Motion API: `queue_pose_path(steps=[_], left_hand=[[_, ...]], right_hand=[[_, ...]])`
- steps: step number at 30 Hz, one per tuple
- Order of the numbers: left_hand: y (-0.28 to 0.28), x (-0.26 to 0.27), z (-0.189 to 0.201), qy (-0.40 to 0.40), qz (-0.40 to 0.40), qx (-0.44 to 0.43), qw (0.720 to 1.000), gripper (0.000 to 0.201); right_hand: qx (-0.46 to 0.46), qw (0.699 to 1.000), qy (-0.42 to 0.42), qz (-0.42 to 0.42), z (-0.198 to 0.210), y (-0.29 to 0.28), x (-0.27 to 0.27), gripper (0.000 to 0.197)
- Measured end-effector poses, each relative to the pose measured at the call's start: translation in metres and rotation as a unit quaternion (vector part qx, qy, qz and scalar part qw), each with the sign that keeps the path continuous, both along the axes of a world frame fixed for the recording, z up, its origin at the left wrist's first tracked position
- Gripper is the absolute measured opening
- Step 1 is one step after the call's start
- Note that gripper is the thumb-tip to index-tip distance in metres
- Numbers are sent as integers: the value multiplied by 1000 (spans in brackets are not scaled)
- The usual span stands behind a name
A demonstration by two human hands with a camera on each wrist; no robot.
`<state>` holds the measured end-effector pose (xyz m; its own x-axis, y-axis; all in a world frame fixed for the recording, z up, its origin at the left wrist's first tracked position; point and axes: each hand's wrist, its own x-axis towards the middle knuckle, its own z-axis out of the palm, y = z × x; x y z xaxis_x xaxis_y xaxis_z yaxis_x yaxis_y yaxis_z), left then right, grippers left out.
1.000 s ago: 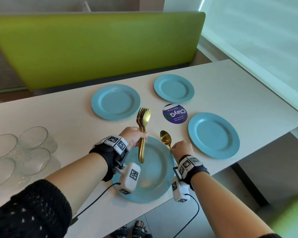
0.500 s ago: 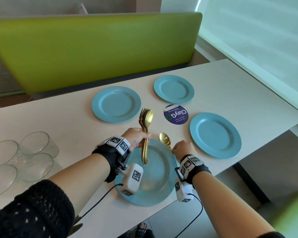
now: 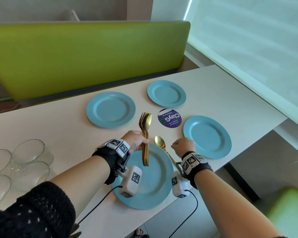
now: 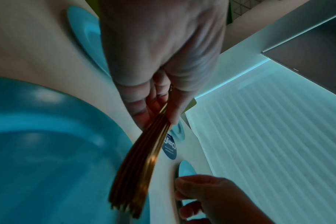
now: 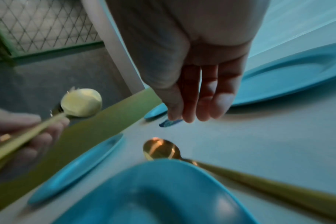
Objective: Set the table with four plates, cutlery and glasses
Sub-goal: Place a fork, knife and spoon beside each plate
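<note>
Four blue plates lie on the white table: a near plate (image 3: 150, 191), a far-left plate (image 3: 110, 109), a far-right plate (image 3: 166, 93) and a right plate (image 3: 207, 137). My left hand (image 3: 136, 140) grips a bundle of gold forks and spoons (image 3: 145, 134) upright over the near plate's far rim; its fingers (image 4: 157, 109) wrap the handles (image 4: 140, 159). A single gold spoon (image 3: 160, 143) lies on the table against the near plate's right rim (image 5: 161, 150). My right hand (image 3: 183, 145) hovers just right of it, fingers (image 5: 199, 106) hanging relaxed and holding nothing.
Several clear glasses (image 3: 29, 152) stand grouped at the table's left end. A round purple sticker (image 3: 169, 118) sits among the plates. A green bench back (image 3: 84, 57) runs behind the table, and a window blind (image 3: 248, 48) lines the right side. The table's near edge is just below the near plate.
My right hand has let go of the single spoon, which now lies beside the near plate. The left hand keeps its grip on the cutlery bundle.
</note>
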<state>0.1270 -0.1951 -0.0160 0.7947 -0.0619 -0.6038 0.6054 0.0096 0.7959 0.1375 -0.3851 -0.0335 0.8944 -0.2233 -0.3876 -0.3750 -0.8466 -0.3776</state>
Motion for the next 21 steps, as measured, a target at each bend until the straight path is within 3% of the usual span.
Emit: queue_pose_path(steps=[4,9,14,21], left_hand=[[-10,4,9,-15,-11,-3,1000,10],[-35,13,17,-31,-49,-20,998,14],[-65,23,21,-48,-108,-24,993,14],[-103,68,21,-40,-110,-13,993,19]], right_hand=[[153,987,-25,-40,32,3,1,26],[302,953,-2,-26,61,12,-4,16],[314,947,-17,-65,63,-4,4,11],[360,925,-11,-123,63,-46,46,9]])
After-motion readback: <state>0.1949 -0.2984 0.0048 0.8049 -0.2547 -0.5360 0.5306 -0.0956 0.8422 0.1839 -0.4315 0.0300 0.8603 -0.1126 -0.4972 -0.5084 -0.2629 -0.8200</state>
